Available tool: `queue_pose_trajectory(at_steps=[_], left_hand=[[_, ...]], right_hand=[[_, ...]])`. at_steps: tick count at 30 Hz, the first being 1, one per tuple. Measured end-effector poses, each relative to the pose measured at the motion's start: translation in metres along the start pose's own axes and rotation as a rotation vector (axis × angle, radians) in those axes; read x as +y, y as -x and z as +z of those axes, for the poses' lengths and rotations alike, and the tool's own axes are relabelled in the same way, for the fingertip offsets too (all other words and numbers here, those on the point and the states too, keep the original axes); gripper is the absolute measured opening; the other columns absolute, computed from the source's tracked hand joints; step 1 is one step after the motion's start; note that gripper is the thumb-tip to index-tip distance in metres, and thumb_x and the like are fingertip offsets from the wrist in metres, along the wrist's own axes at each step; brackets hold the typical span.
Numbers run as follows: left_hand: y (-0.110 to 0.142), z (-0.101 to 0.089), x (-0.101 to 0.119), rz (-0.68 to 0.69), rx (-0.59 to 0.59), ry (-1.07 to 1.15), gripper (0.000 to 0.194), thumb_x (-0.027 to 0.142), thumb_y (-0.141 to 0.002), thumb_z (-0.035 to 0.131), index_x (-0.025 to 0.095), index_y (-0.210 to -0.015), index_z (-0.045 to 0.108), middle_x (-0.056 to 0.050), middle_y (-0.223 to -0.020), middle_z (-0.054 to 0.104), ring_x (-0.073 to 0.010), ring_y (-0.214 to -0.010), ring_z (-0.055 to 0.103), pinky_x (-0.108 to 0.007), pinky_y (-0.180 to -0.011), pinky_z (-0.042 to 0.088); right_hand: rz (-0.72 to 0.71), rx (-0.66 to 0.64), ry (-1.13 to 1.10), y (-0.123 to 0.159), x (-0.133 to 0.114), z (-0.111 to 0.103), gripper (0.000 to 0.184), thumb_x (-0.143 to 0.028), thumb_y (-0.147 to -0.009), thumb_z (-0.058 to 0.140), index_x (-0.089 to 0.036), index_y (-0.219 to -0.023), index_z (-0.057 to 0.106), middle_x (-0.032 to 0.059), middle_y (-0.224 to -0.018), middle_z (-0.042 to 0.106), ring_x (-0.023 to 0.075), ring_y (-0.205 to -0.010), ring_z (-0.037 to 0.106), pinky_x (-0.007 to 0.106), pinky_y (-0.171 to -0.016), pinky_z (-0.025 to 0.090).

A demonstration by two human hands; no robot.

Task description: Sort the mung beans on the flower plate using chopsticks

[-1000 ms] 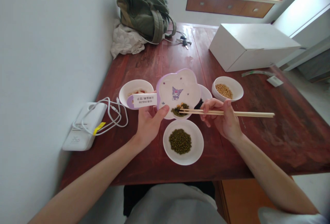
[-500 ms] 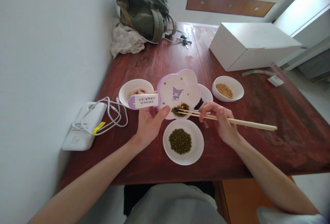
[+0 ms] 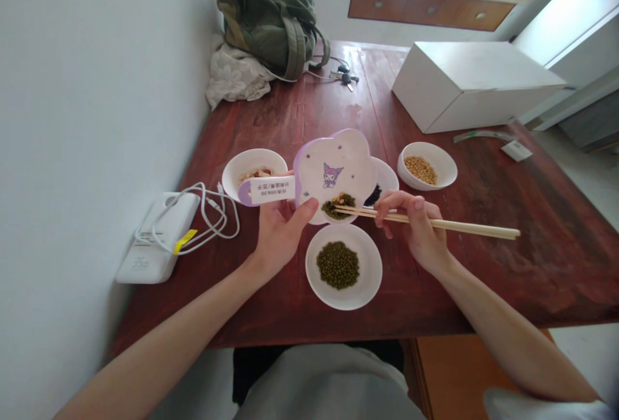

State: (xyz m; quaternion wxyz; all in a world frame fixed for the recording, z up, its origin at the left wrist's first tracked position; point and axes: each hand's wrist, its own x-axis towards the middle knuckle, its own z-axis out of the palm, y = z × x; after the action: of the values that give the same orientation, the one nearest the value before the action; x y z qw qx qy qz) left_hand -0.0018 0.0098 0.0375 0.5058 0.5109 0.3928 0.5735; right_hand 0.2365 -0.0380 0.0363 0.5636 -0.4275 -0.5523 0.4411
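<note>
Left hand closes firmly round the handle of the tilted plate; right hand pinches chopsticks, tips over the plate — green beans and yellow beans already lie there; the green bowl and yellow bowl hold more.

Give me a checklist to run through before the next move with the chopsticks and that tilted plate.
Left hand on the handle of the flower-shaped plate, thumb at the rim: ok.
Chopsticks held in the right hand, tips over the plate: ok.
Anything pinched between the tips: cannot tell.
Mixed beans on the plate: not ok, they look bunched low near the rim, where the tilt could let them slide.
Green mung beans within the white dish below: ok.
White cable apart from the left hand: ok.
</note>
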Motion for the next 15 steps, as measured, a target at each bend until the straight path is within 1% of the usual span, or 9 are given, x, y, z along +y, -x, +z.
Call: queue_pose_trajectory(at_steps=[4,8,11,15], left_hand=[[0.0,-0.0009,0.0006,0.0,-0.013,0.049,0.061,0.05,-0.087,0.092,0.021,-0.137,0.073,-0.01,-0.109,0.089,-0.0318,-0.11,0.086,-0.046,-0.105,0.07],[0.0004,-0.001,0.0005,-0.009,-0.016,0.051,0.062,0.052,-0.087,0.092,0.021,-0.138,0.073,-0.01,-0.11,0.089,-0.0324,-0.113,0.086,-0.046,-0.107,0.07],[0.0004,-0.001,-0.0005,-0.007,-0.026,0.066,0.063,0.052,-0.087,0.092,0.022,-0.139,0.073,-0.01,-0.111,0.089,-0.0314,-0.111,0.086,-0.045,-0.106,0.069],[0.0004,-0.0014,-0.0016,-0.012,-0.012,0.053,0.067,0.055,-0.085,0.093,0.022,-0.14,0.073,-0.01,-0.111,0.088,-0.0326,-0.113,0.086,-0.047,-0.106,0.07]], right_hand=[[0.03,0.017,-0.037,-0.001,0.0009,-0.0033,0.065,-0.075,-0.107,0.055,-0.022,-0.081,0.081,0.0077,-0.077,0.069,0.0174,-0.062,0.059,0.027,-0.045,0.046],[0.064,-0.018,-0.037,-0.0008,0.0031,-0.0053,0.069,-0.08,-0.106,0.051,-0.022,-0.084,0.082,0.0075,-0.077,0.068,0.0181,-0.064,0.06,0.027,-0.045,0.047],[0.059,-0.03,-0.04,-0.0001,0.0036,-0.0043,0.067,-0.08,-0.106,0.053,-0.022,-0.086,0.082,0.0071,-0.077,0.067,0.0183,-0.065,0.06,0.027,-0.046,0.048],[0.052,-0.024,-0.027,-0.0001,0.0026,-0.0028,0.066,-0.079,-0.105,0.054,-0.022,-0.087,0.082,0.007,-0.078,0.068,0.0181,-0.065,0.06,0.028,-0.047,0.048]])
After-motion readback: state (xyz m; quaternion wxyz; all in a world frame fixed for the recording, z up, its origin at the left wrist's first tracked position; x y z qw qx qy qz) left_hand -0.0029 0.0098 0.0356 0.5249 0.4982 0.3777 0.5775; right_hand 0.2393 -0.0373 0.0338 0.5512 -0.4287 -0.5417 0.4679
